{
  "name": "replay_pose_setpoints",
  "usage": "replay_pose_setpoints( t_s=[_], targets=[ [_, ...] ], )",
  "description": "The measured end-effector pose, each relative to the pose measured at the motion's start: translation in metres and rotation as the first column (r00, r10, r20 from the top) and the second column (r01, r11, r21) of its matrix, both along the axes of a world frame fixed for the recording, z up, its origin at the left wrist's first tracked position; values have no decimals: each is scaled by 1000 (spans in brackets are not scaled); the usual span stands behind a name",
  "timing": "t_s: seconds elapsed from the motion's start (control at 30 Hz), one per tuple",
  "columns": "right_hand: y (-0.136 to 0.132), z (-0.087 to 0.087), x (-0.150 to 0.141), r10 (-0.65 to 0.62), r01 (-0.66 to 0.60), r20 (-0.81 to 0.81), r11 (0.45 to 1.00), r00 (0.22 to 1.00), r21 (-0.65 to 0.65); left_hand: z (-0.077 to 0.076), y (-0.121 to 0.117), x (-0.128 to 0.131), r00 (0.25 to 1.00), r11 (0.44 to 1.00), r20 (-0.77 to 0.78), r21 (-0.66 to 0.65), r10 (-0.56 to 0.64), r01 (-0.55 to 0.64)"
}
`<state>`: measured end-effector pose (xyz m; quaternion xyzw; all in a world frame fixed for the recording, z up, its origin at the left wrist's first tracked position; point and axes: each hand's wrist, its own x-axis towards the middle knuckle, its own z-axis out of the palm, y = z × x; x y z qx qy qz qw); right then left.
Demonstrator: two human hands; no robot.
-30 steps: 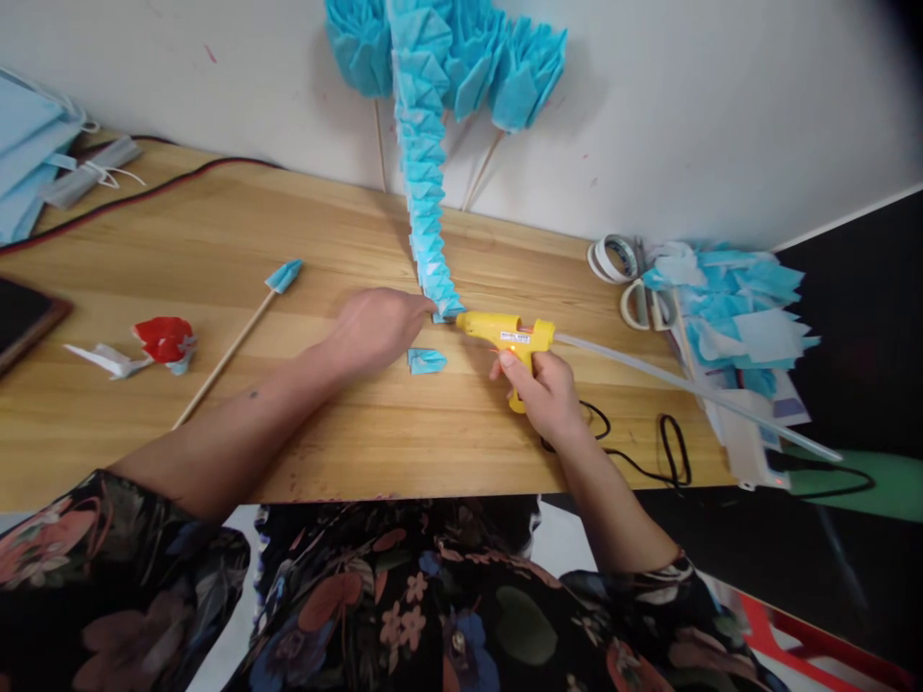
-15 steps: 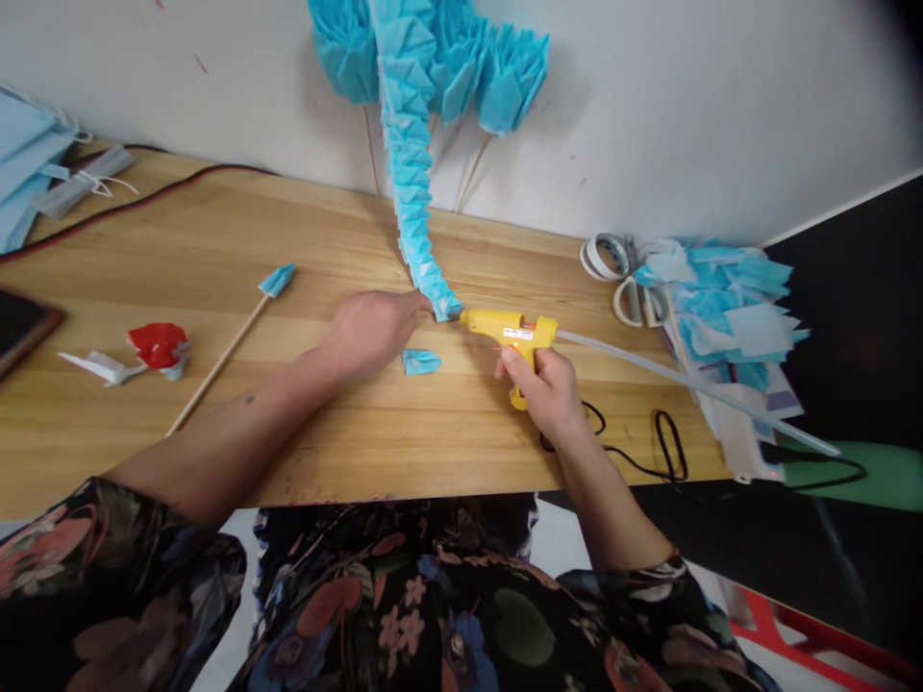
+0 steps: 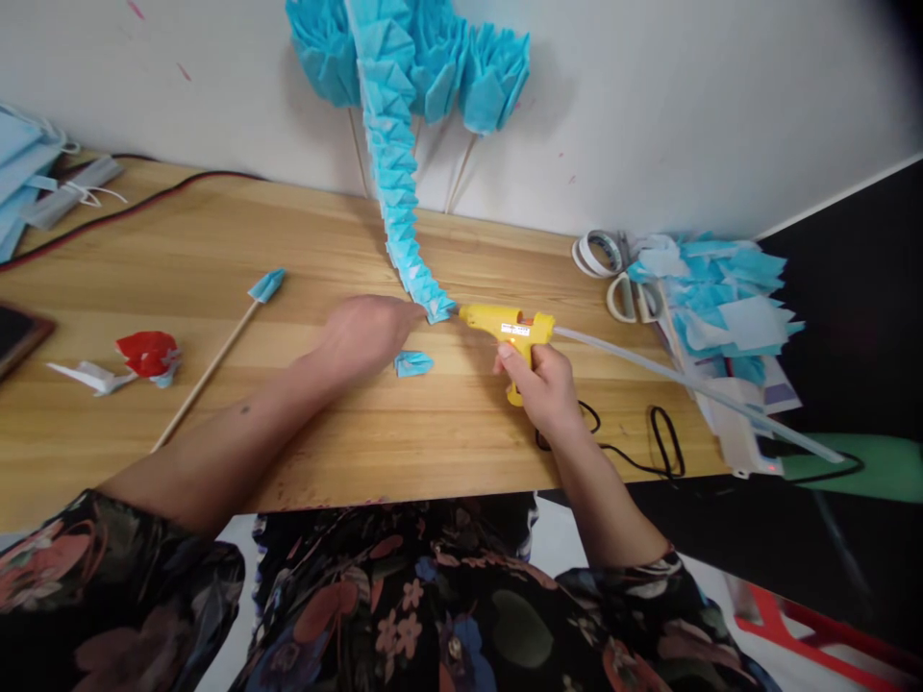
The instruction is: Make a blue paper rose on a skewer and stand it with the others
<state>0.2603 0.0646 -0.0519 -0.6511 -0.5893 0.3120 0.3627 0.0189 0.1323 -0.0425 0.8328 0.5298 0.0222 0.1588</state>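
My right hand (image 3: 542, 380) grips the gun (image 3: 497, 322) close against the chain (image 3: 393, 159); my left hand (image 3: 371, 332) pinches the chain's lower end over the counter (image 3: 505, 264). Mostly assembled, I judge; one piece (image 3: 413, 363) lies unjoined.

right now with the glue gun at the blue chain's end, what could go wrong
The left hand is near the tip of the yellow glue gun, so a finger might get burned. Glue could drip onto the small blue piece nearby. The long glue stick could catch the blue-and-white pile.
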Motion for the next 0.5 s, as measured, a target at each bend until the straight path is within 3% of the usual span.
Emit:
replay_pose_setpoints(
  t_s=[0.33,0.5],
  targets=[
    [1,0,2,-8,8,19,1000,1000,3,2,0,-1,1000,1000,9,-20,-7,8],
    [0,-3,0,8,-19,173,998,985,63,5,0,0,999,999,-30,-34,-12,11]
  ],
)
